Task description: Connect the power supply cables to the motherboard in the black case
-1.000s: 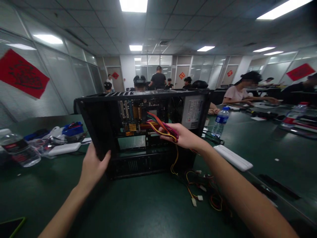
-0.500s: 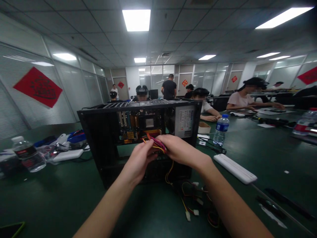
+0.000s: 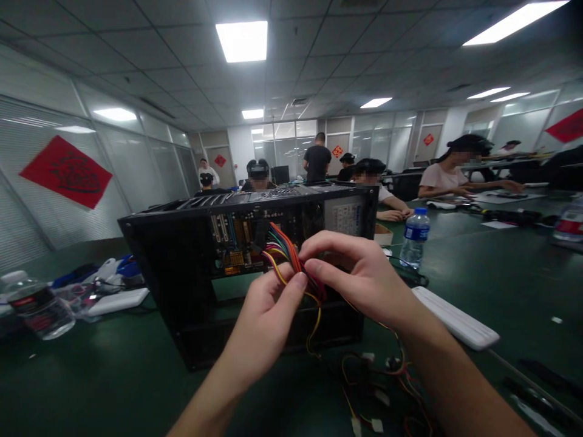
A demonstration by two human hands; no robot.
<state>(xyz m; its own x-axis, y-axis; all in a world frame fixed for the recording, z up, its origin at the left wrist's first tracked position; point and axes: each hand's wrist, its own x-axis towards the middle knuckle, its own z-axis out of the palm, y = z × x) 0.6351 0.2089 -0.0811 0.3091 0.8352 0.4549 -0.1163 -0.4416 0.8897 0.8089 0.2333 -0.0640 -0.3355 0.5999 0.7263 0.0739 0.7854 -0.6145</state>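
A bundle of coloured cables [image 3: 291, 249], with orange, green, white and yellow wires, is pinched in both hands in front of an open black computer case [image 3: 159, 291]. My left hand [image 3: 271, 306] closes on it from below, thumb pressed on the wires. Just to the right, my right hand [image 3: 353, 273] grips the same bundle between thumb and fingers. A dark connector [image 3: 261, 235] at the upper end of the wires stands before the motherboard [image 3: 237, 240]. The power supply [image 3: 344, 217] sits in the upper right of the case, partly behind my right hand.
Loose cables with white plugs [image 3: 376, 397] lie on the green table in front of the case. A white power strip [image 3: 455, 318] and a water bottle [image 3: 414, 238] stand to the right. Another bottle [image 3: 39, 306] is at left. Several people sit or stand beyond.
Both hands have come closer with the cable bundle, and the dark connector now shows away from the board. My right hand has turned, its thumb now visible. The view has shifted slightly.
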